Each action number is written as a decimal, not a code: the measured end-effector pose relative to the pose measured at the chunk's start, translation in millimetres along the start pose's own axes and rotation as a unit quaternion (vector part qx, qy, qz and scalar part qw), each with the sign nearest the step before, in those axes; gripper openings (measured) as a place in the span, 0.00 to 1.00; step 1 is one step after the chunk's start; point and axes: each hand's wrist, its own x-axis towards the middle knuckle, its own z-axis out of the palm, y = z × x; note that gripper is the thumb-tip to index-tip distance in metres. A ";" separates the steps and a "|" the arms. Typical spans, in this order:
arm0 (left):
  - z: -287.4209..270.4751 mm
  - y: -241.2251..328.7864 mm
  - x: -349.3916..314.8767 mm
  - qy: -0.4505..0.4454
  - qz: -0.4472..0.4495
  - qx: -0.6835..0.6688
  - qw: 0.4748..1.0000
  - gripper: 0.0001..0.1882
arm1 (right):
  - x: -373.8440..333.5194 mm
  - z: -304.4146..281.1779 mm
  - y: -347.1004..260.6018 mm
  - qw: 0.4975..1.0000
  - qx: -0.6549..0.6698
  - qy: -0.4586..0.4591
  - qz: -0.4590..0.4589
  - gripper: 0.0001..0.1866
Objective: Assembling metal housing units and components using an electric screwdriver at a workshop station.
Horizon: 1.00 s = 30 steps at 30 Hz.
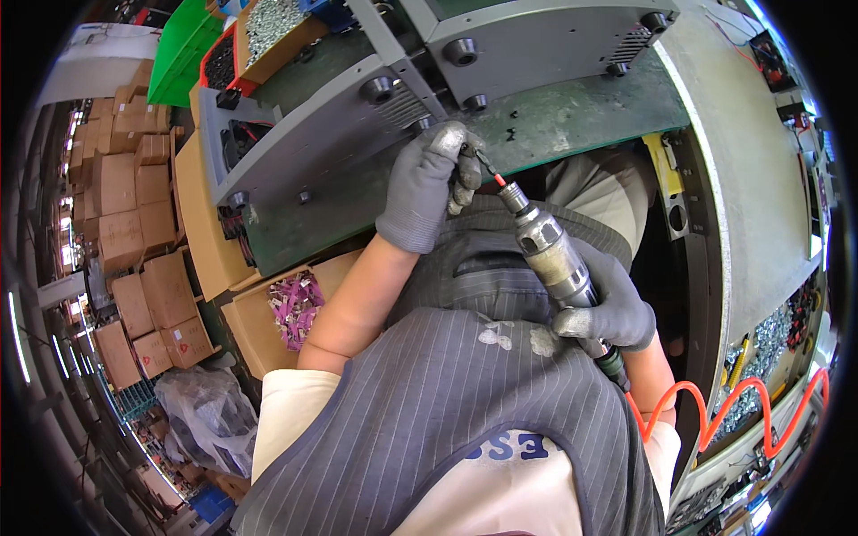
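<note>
Two gloved hands; right grip wrapped around one metal driver, held slantwise over lap, just off near edge of green table; one orange coiled hose trailing from driver's rear; left grip narrow, fingers curled beside driver's tip, whether pinching anything cannot tell; two grey casings on table, four dark round feet visible on each; two small dark pieces lying near casings; one green bin, one red bin beyond.
</note>
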 end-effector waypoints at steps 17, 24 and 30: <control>-23.6 3.5 -14.1 0.052 0.046 0.042 0.997 0.20 | 14.2 28.7 0.3 0.997 -0.080 -0.001 -0.004 0.40; -51.8 18.0 -16.3 -0.082 -0.002 0.128 0.988 0.19 | 29.1 30.3 2.8 0.993 -0.112 -0.020 -0.039 0.39; -61.2 72.3 -28.2 0.045 0.476 0.510 0.715 0.15 | 48.0 32.0 0.6 0.995 -0.042 0.052 -0.073 0.34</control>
